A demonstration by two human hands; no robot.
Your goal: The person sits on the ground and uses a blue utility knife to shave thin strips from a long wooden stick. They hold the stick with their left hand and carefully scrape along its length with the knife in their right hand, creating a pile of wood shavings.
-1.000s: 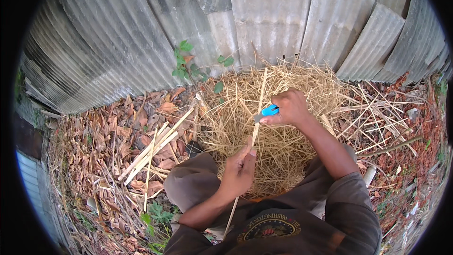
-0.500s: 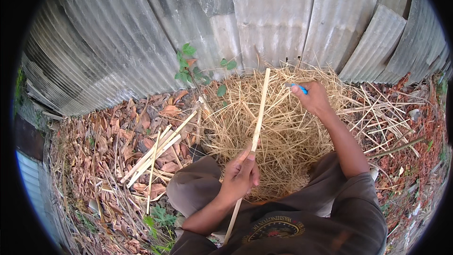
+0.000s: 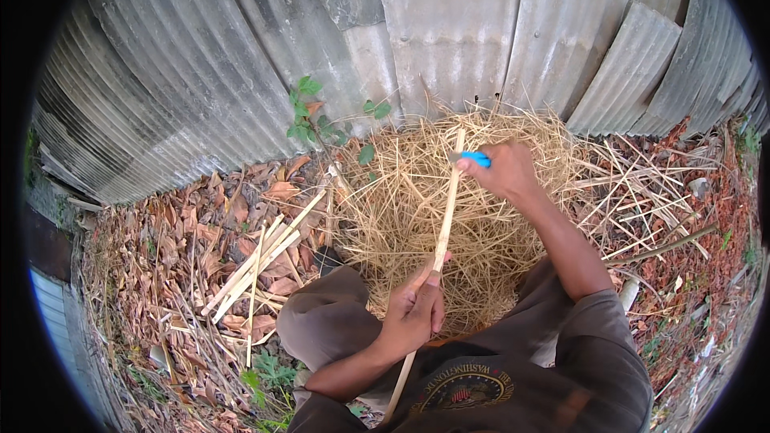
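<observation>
My left hand is closed round a long pale bamboo strip, which slants up and away from my lap. The strip's lower end passes under that hand toward my shirt. My right hand grips a knife with a blue handle. Its short blade lies against the strip near the far end, and my thumb rests close to that contact. Below both hands spreads a heap of thin straw-coloured shavings.
Several cut bamboo strips lie on dry brown leaves at the left. More thin sticks are scattered at the right, beside a longer stick. A corrugated metal fence stands behind the heap, with a small green plant before it.
My right hand has moved left, bringing the knife from beside the strip onto its far part. The left hand still holds the strip in about the same place.
</observation>
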